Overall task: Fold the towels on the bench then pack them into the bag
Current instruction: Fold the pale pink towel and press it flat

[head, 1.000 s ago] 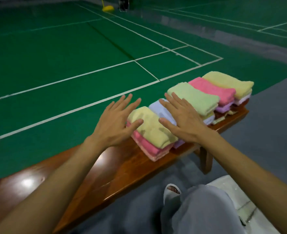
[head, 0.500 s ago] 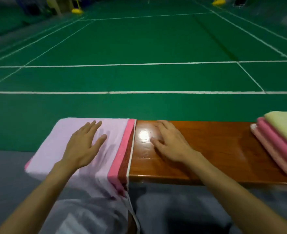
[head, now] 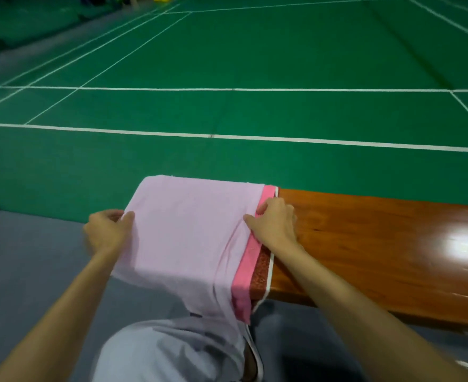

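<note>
Left hand (head: 107, 230) now gripping lilac towel (head: 188, 232), right hand (head: 275, 224) seemingly pinching

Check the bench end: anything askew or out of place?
Mildly. The lilac towel droops off the near edge of the bench toward the person's knee, creased diagonally, and a pink towel underneath sticks out along its right side, unaligned. The left hand and right hand pinch its side edges. Nothing spilled or damaged.

The bench (head: 365, 230) runs off the right edge. The towel (head: 188, 230) hides its left end and the ends of the fingers of the left hand (head: 105, 232).
</note>
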The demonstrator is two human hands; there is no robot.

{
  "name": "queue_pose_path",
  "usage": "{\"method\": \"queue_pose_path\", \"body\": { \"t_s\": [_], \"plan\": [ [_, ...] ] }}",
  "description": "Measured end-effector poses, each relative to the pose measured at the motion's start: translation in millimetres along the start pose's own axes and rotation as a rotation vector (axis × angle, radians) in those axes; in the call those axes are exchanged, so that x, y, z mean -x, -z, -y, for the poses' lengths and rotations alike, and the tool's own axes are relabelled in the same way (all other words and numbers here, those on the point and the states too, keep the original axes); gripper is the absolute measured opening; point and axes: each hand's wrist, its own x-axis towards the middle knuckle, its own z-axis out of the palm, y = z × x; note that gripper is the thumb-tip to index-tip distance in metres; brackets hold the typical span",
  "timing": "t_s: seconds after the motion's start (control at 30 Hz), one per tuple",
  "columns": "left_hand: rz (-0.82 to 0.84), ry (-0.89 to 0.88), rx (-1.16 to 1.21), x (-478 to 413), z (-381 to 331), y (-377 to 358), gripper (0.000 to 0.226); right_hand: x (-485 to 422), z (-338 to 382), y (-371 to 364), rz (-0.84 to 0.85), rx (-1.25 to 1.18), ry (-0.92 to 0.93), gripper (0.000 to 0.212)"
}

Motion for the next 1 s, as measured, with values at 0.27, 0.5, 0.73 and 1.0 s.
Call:
{"method": "queue_pose_path", "body": {
  "t_s": [0.27,0.5,0.73,1.0],
  "plan": [
    [-0.200,-0.082,-0.070,16.1,-21.7,3.0,0.019,8.9,12.1,13.3,0.185,-0.553,0.069,0.015],
    [-0.220,-0.277,0.072,44.4,-89.4,28.5,0.027,20.0,7.2,82.6,0.602,-1.613,-0.145,0.013],
    [0.217,-0.307,0.174,103.3,-171.6,-24.9,0.017,-4.8,-72.8,193.3,0.358,-1.703,-0.212,0.018],
    [0.750,0.249,0.588,183.2,-192.6,-145.6,0.014,-15.4,-200.9,229.2,0.134,-1.148,-0.278,0.034]
  ]
}}
